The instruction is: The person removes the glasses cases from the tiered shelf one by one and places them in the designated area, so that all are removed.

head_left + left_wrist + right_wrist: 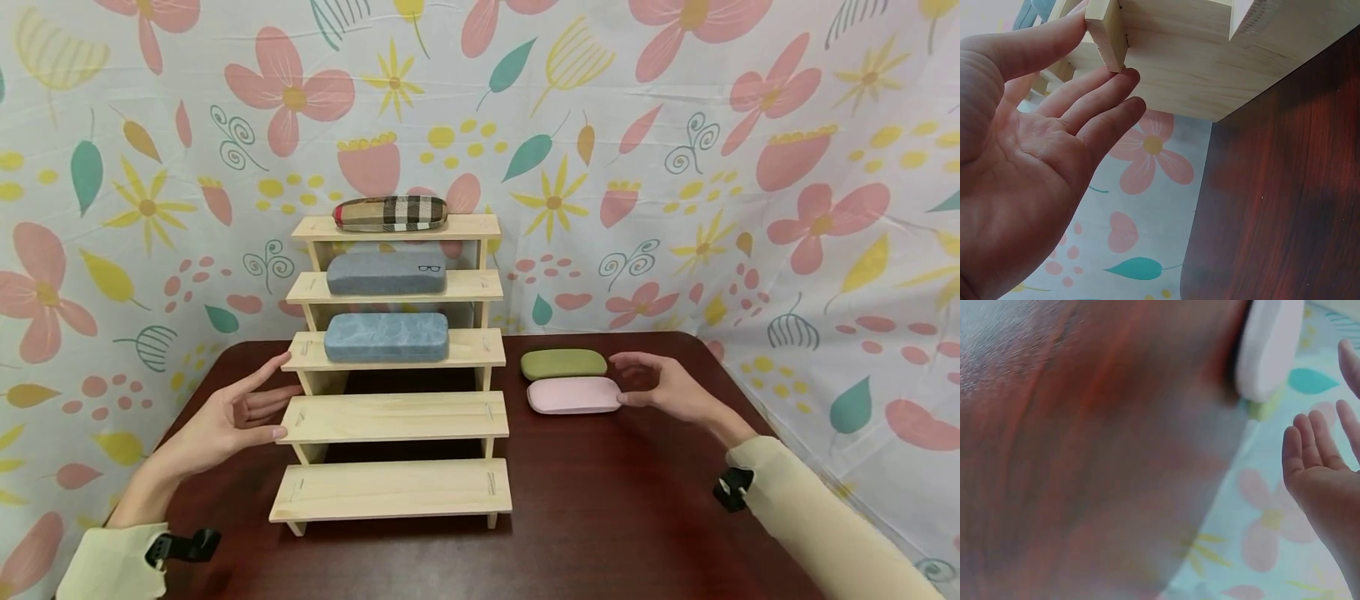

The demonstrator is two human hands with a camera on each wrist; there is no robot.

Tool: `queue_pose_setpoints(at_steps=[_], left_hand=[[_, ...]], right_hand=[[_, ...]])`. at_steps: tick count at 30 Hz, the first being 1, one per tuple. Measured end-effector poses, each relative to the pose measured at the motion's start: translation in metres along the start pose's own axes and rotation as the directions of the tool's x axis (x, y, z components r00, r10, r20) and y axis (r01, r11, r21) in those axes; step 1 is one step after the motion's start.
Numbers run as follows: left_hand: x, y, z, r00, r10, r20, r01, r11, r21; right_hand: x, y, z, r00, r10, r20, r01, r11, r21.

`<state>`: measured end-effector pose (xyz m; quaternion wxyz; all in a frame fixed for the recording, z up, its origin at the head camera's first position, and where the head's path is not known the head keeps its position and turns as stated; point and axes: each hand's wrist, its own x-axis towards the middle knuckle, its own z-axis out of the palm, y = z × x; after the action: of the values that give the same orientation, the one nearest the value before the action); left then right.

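A stepped wooden display stand (397, 417) is on the table, seen in the head view. On its left side my left hand (217, 421) holds a board's end, thumb on one face and fingertips behind; the left wrist view shows this hand (1035, 134) close up. My right hand (667, 387) is at the right ends of a pink glasses case (573, 395) and a green glasses case (564, 364), fingers spread, thumb by the pink one. In the right wrist view the hand (1322, 469) looks relaxed, with nothing in it.
The upper steps carry a plaid case (390, 214), a grey-blue case (386, 274) and a light blue case (386, 337). Under everything is a dark red wooden table (600, 500). A flower-printed cloth (450, 100) hangs behind and at both sides.
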<state>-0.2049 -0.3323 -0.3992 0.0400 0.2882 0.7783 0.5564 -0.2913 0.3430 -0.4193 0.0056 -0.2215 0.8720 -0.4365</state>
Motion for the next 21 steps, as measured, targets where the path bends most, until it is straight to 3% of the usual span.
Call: queue_pose_setpoints(at_steps=[8,16,21], left_hand=[[0.001,-0.001,-0.001,0.999,0.031,0.010,-0.031,1.000,-0.007],[0.000,0.000,-0.001,1.000,0.011,0.009,-0.010,1.000,-0.021],[0.000,-0.001,-0.001,1.000,0.012,0.014,-0.012,0.999,-0.037]], right_hand=[[-0.002,-0.052,0.001,0.997,-0.078,0.011,0.079,0.996,-0.046],[0.001,-0.111,0.018,0.985,-0.173,-0.002,0.172,0.975,-0.138],[0.010,-0.145,0.032,0.982,-0.187,-0.002,0.185,0.975,-0.121]])
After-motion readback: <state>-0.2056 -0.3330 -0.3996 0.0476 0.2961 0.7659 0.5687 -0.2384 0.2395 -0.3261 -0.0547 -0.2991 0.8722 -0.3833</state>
